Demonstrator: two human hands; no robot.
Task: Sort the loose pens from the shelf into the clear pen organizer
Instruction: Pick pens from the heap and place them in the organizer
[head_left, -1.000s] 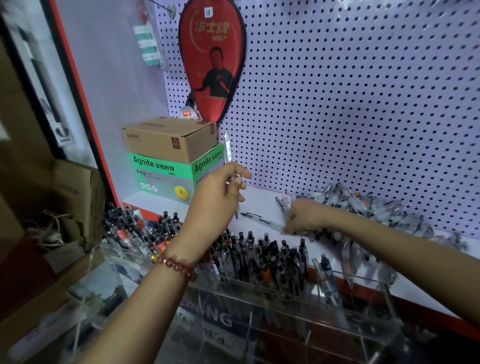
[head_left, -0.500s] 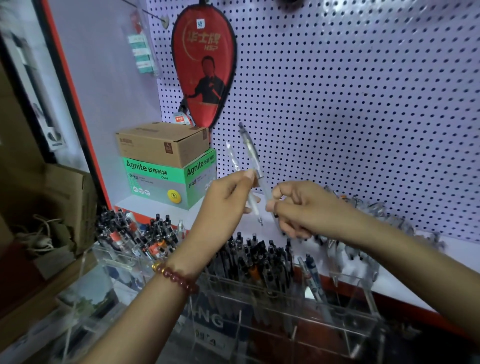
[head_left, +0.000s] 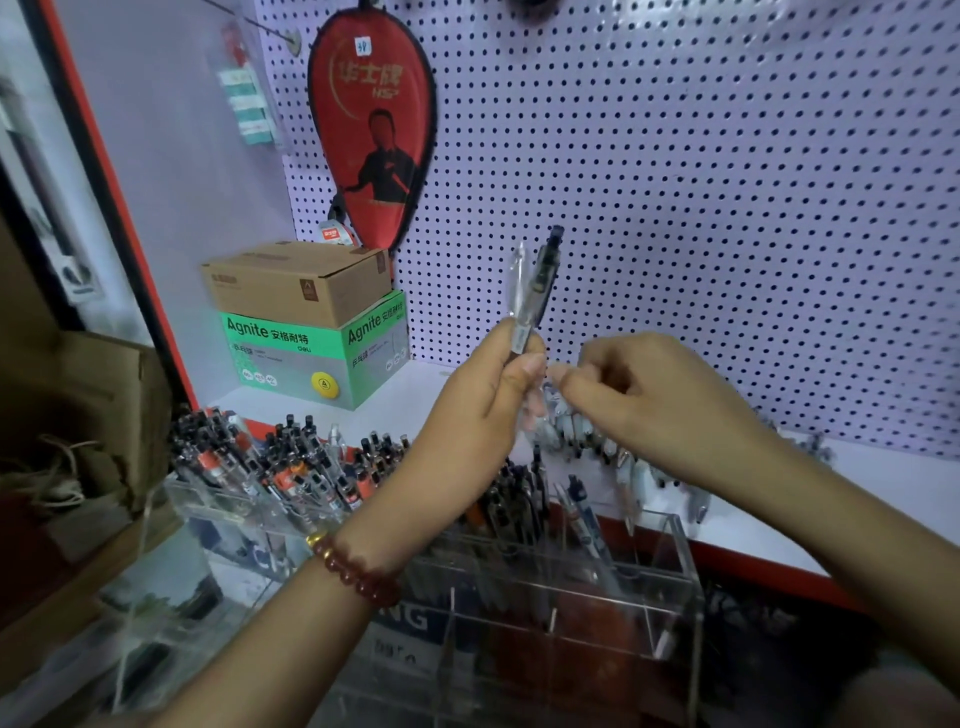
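Pegboard (head_left: 727, 208) backs a white shelf (head_left: 883, 493), where loose pens (head_left: 587, 441) lie heaped behind the hands. The left hand (head_left: 483, 400) grips 2 pens (head_left: 530, 291) upright, probably gathering a bundle for the clear pen organizer (head_left: 670, 571) below. The right hand (head_left: 644, 400) is curled just beside it; blur hides whether it pinches anything.

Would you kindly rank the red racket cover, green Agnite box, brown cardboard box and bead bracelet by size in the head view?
red racket cover
green Agnite box
brown cardboard box, nearly matching it
bead bracelet
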